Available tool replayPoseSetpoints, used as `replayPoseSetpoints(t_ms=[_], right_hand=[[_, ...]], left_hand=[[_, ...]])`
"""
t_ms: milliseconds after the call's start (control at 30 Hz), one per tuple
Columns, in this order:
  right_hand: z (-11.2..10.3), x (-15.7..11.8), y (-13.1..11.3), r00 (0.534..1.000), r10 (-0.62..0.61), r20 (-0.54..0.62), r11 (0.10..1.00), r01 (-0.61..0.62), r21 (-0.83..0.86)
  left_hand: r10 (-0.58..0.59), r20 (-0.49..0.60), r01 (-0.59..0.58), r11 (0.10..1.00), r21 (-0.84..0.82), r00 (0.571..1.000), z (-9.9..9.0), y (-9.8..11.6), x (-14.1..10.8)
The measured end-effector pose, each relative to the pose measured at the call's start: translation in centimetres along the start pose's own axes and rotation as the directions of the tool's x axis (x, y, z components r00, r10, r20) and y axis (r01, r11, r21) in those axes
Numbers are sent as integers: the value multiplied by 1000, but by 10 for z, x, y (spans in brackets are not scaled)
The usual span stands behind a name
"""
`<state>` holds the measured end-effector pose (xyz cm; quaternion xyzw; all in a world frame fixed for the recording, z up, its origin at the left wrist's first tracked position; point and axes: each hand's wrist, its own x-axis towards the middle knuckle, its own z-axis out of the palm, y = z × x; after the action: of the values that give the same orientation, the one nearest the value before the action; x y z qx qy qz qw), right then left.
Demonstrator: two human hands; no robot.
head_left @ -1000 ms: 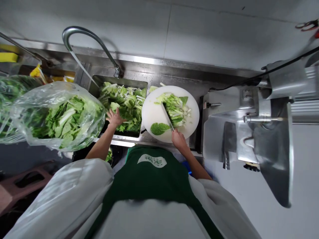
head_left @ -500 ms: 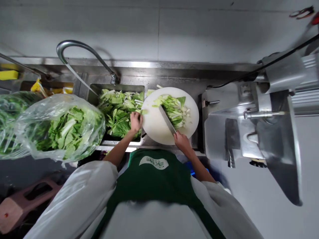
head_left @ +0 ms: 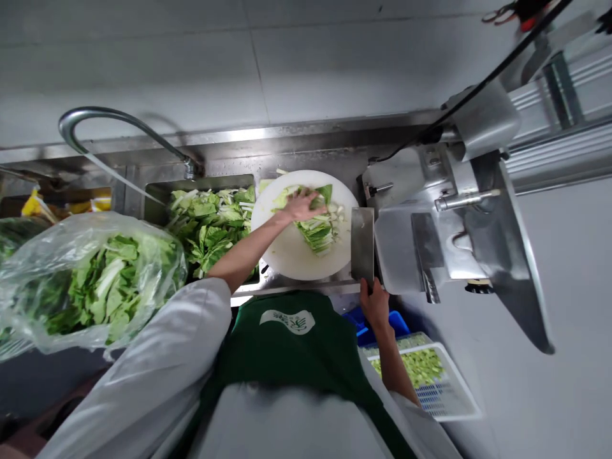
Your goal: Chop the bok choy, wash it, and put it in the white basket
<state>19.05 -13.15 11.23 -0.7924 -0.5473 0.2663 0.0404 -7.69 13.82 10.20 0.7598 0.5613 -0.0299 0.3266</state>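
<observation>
On a round white cutting board [head_left: 277, 239] lies a heap of cut leafy greens [head_left: 316, 234], with pale stem ends at its right side. My left hand [head_left: 302, 205] rests over the upper part of this heap, fingers spread. My right hand [head_left: 375, 299] grips the handle of a cleaver [head_left: 362, 242], whose wide blade is beside the board's right edge, flat side showing. Left of the board, a sink basin holds more loose leafy greens [head_left: 205, 226].
A curved faucet [head_left: 129, 121] arches over the sink. At left bulges a clear plastic bag [head_left: 143, 236] of greens. A metal slicing machine [head_left: 430, 223] stands at right, a second cleaver [head_left: 427, 245] lying on it. Below right is a white basket [head_left: 461, 382] with chopped greens.
My left hand has moved from the sink's edge onto the cut greens. The right hand has carried the cleaver off the board to its right side. The view has shifted right.
</observation>
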Motion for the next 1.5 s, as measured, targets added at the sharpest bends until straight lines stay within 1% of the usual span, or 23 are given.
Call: replayPoseSetpoints(t_ms=[67, 100, 133, 200, 300, 400, 500, 567, 667, 733, 767, 800, 867, 933, 967, 1000, 1033, 1100, 1167, 1267, 1333, 1400, 1500], right_hand=[[8, -1, 8, 998, 35, -55, 998, -32, 62], [12, -1, 11, 996, 48, -75, 995, -41, 89], [15, -1, 12, 994, 58, -89, 992, -48, 114], [21, -1, 12, 993, 67, -100, 986, -50, 156], [25, 3, 6, 995, 57, -80, 984, -43, 175], [26, 7, -1, 999, 26, -43, 990, -20, 141], [28, 9, -3, 1000, -23, -4, 994, 23, 108], [30, 10, -2, 999, -44, 14, 995, 42, 93], [34, 13, -1, 998, -51, 23, 996, 49, 77], [34, 15, 0, 998, -62, 24, 995, 60, 78], [34, 16, 0, 997, -69, 24, 995, 67, 79], [33, 17, 0, 997, -74, 23, 994, 72, 78], [29, 18, 0, 997, -79, 19, 994, 78, 73], [25, 17, 2, 997, -81, 11, 994, 80, 74], [24, 16, 3, 997, -81, 3, 994, 80, 76], [23, 15, 4, 997, -79, -8, 994, 79, 78], [22, 13, 6, 997, -75, -19, 994, 76, 80], [22, 9, 11, 997, -58, -40, 994, 62, 90], [24, 4, 15, 998, -34, -58, 992, 41, 116], [30, -1, 17, 996, 18, -93, 984, -1, 178], [32, -3, 16, 994, 50, -101, 975, -26, 222], [34, -3, 13, 993, 77, -95, 967, -51, 249], [32, -1, 7, 993, 90, -79, 964, -67, 256]], left_hand=[[-56, 156, 41, 995, 92, 986, 20, 21, -10], [-78, 176, 53, 989, 139, 981, 30, 28, -16], [-102, 153, 73, 981, 181, 983, 40, 33, -23], [-153, 36, 140, 962, 233, 988, 54, 36, -34], [-214, -76, 226, 947, 228, 974, 57, 22, -50], [-266, -100, 282, 934, 221, 959, 46, -20, -75], [-390, -163, 418, 884, 208, 906, 35, -91, -118], [-534, -188, 562, 813, 153, 824, 28, -145, -154], [-727, -47, 722, 670, 173, 685, 15, -212, -203], [-776, 11, 757, 618, 210, 631, 6, -233, -215], [-781, 5, 761, 611, 216, 625, 1, -235, -213], [-770, -23, 757, 621, 202, 638, -3, -232, -204], [-683, -137, 697, 707, 120, 717, -10, -210, -170], [-499, -296, 518, 855, -16, 815, -16, -175, -121], [-398, -354, 406, 912, -53, 846, -17, -154, -96], [-333, -372, 326, 942, -83, 867, -18, -133, -73], [-311, -338, 292, 950, -108, 888, -17, -112, -53], [-295, -209, 276, 954, -112, 933, -8, -71, -29], [-269, -97, 263, 962, -67, 958, 13, -35, -26], [-237, -27, 238, 970, 55, 971, 59, 7, -48], [-256, -34, 258, 954, 155, 966, 90, 28, -68], [-276, -74, 286, 933, 217, 958, 112, 43, -81], [-272, -147, 299, 930, 213, 951, 122, 53, -86]])
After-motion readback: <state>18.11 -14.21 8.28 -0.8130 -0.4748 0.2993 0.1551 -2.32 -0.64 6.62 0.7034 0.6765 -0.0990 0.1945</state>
